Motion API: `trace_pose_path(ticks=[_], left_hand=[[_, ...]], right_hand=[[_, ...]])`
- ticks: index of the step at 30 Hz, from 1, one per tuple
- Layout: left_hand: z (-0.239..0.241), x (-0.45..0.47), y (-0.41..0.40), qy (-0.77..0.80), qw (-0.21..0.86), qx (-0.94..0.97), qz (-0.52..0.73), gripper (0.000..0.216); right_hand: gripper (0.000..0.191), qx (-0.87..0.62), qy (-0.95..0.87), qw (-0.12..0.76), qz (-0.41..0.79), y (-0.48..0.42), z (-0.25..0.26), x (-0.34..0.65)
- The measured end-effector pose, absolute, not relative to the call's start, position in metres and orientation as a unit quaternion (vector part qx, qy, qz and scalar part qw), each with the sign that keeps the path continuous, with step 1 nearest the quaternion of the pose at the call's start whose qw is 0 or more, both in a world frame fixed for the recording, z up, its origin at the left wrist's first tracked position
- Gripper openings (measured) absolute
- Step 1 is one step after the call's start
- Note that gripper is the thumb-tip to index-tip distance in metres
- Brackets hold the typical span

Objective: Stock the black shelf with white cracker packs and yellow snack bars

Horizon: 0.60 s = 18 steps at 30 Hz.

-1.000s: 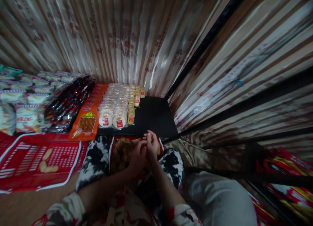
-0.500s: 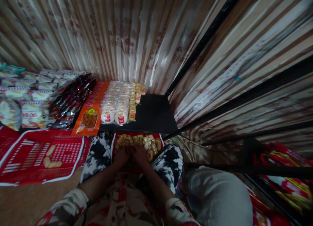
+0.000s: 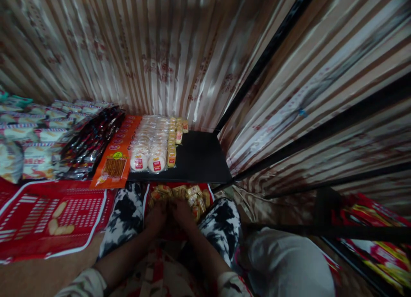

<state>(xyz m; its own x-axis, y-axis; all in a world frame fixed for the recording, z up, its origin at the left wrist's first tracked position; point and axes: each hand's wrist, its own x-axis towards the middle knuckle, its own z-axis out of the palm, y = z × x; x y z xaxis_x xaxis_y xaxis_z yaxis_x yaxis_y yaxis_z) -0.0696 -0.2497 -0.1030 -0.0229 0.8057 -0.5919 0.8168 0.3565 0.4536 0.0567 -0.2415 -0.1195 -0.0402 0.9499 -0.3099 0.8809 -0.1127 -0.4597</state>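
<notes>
Sitting close together, low between the knees, it's the left hand and the right hand, side by side over a red basket packed with small gold packets. Fingers curl inward, but deep shadow swallows the tips: whether either hand grips a packet, or whether the two touch, I cannot tell. Gold wrappers crowd the basket just beyond the hands and to their right, and black-and-white trouser legs flank it on both sides.

Up ahead, a black shelf, and what a line-up! A row of gold packs runs toward the back, right beside clear-wrapped round white packs. Next along, a bright orange packet pokes over the front edge, then a heap of dark shiny packets, then white bags out to the left.

Down on the left, a second red basket with a white rim carries a few beige pieces. Over on the right, a leg in pale grey cloth, with red-and-yellow packages beyond it. Ribbed, striped sheeting walls in the whole scene.
</notes>
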Motion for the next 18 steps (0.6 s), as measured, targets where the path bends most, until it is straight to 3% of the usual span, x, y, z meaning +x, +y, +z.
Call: trace_pose_path(ticks=[5, 10, 14, 18], left_hand=[[-0.091, -0.08, -0.249, 0.721, 0.409, 0.559, 0.033, 0.042], [-0.077, -0.088, -0.237, 0.7, 0.435, 0.554, 0.122, 0.032], [-0.057, -0.088, -0.219, 0.669, 0.558, 0.423, 0.249, 0.034], [-0.029, -0.086, -0.204, 0.591, 0.676, 0.325, 0.297, 0.039]], right_hand=[[0.03, -0.684, -0.667, 0.107, 0.276, -0.242, -0.119, 0.058], [0.037, -0.642, -0.668, 0.233, 0.297, -0.237, -0.105, 0.06], [0.045, -0.576, -0.684, 0.343, 0.287, -0.232, -0.085, 0.06], [0.048, -0.546, -0.699, 0.375, 0.27, -0.229, -0.069, 0.065]])
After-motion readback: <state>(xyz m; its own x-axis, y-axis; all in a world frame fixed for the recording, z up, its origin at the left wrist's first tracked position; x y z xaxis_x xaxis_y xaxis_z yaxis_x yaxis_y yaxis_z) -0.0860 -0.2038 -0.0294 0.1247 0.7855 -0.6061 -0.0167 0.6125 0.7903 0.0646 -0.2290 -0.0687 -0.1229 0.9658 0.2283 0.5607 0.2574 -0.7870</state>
